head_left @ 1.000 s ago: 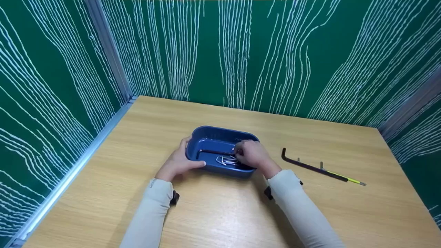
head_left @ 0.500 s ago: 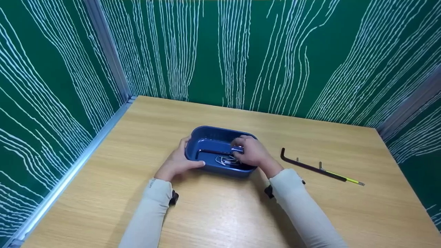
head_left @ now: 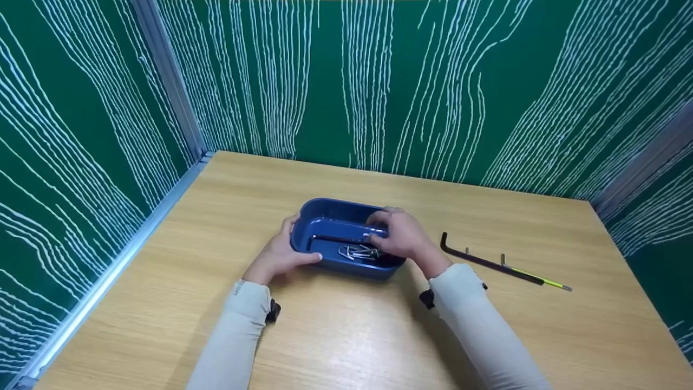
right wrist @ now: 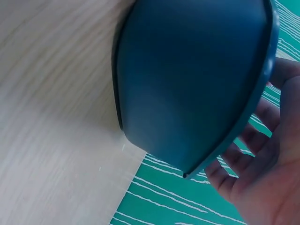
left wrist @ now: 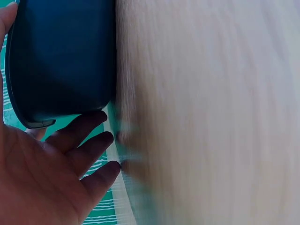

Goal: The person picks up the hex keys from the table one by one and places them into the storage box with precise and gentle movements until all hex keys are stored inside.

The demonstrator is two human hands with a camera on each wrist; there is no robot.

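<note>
A blue plastic bin (head_left: 338, 267) stands on the table. My left hand (head_left: 277, 254) grips its left end, thumb over the near rim and fingers along the outer wall; the left wrist view shows fingertips (left wrist: 96, 117) at its underside corner. My right hand (head_left: 406, 234) reaches over the right end, thumb and fingers parted inside the bin, with nothing seen between them. Below these fingers lie several small silver hex keys (head_left: 358, 252) and a long dark hex key (head_left: 335, 239). In the right wrist view, the bin's wall (right wrist: 187, 79) hides what is inside.
Right of the bin, a large black hex key (head_left: 490, 264) lies on the wooden table (head_left: 346, 336). A yellow hex key (head_left: 552, 283) with a grey tip lies alongside, partly behind it. Green walls (head_left: 325, 81) with white lines stand at the back and sides.
My right hand has drawn back toward the bin's right end, and its thumb and fingers have spread apart. The left hand stays on the bin, which has hardly moved.
</note>
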